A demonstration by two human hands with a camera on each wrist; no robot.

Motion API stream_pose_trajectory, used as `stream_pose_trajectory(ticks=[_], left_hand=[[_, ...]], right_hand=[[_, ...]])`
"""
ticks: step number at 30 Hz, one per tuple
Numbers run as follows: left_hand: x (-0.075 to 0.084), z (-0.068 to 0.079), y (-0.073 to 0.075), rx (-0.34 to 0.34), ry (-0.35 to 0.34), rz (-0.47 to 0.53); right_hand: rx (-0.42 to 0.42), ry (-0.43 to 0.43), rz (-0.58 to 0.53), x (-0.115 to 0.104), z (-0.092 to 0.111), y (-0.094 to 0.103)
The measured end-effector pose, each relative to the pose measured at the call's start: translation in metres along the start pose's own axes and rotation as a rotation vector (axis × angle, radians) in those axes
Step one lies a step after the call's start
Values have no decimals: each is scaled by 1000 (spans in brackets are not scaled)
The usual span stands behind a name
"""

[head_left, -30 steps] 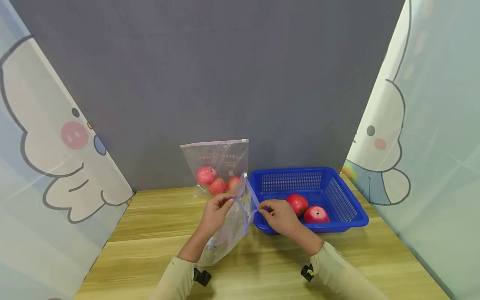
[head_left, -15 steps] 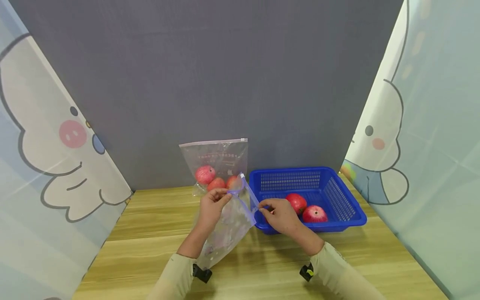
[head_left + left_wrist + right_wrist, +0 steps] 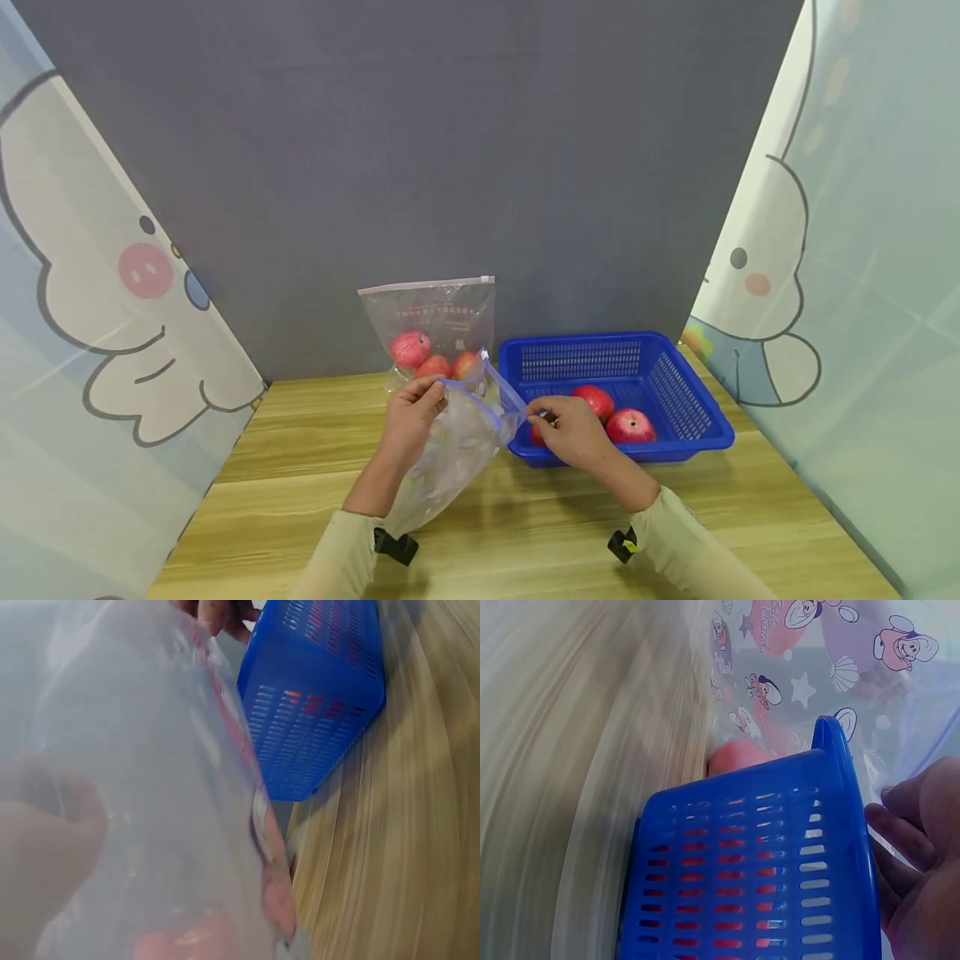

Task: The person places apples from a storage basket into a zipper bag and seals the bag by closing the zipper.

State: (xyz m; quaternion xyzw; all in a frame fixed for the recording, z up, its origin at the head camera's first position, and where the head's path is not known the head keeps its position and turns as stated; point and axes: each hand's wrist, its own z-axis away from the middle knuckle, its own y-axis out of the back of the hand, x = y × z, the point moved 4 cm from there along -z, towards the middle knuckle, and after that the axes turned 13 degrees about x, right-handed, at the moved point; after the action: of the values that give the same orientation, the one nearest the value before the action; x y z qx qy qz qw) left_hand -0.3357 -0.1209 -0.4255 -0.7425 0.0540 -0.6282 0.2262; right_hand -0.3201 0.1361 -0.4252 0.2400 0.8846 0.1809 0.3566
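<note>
A clear zip bag (image 3: 450, 454) with a purple zip strip hangs between both hands, its mouth spread apart. My left hand (image 3: 411, 421) pinches one side of the mouth with thumb and fingers. At the other side, near the basket's left rim, my right hand (image 3: 576, 432) pinches the zip edge. Cartoon figures and shells are printed on the bag (image 3: 802, 686), seen in the right wrist view. Its film covers much of the left wrist view, blurring the left hand (image 3: 45, 847) behind it. No fruit shows inside this bag in the head view.
A blue slotted basket (image 3: 585, 338) stands right of the bag, holding red round fruits (image 3: 631, 426) at its front left. Behind, another clear zip bag (image 3: 450, 304) with several red fruits (image 3: 410, 350) stands against the grey backdrop (image 3: 450, 167). All rest on a wood-grain table (image 3: 315, 467).
My left hand has moved left and slightly towards me, the right hand a little to the right. The bag's mouth is spread wider between them. The basket and rear bag stay put.
</note>
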Motion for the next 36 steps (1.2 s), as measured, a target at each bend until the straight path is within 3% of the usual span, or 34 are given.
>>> stream_pose_trajectory(ticks=[5,8,14,24,31,36], left_hand=[[5,-2,7,0,2,36],[4,2,9,-38,-20,33],[-1,8,3,-99,-71,2],[0,10,-5,-93,-129,13],[-3,9,-6,-168,-212,49],[-3,11,-6,-117,-175,23]], right_hand=[[-4,11,3,3,0,6],[-6,4,-5,4,4,6],[-42,-31,-20,3,2,0],[-120,-34,-15,-2,-6,1],[-248,-90,45,-4,-29,17],[-265,-114,117,-1,-59,27]])
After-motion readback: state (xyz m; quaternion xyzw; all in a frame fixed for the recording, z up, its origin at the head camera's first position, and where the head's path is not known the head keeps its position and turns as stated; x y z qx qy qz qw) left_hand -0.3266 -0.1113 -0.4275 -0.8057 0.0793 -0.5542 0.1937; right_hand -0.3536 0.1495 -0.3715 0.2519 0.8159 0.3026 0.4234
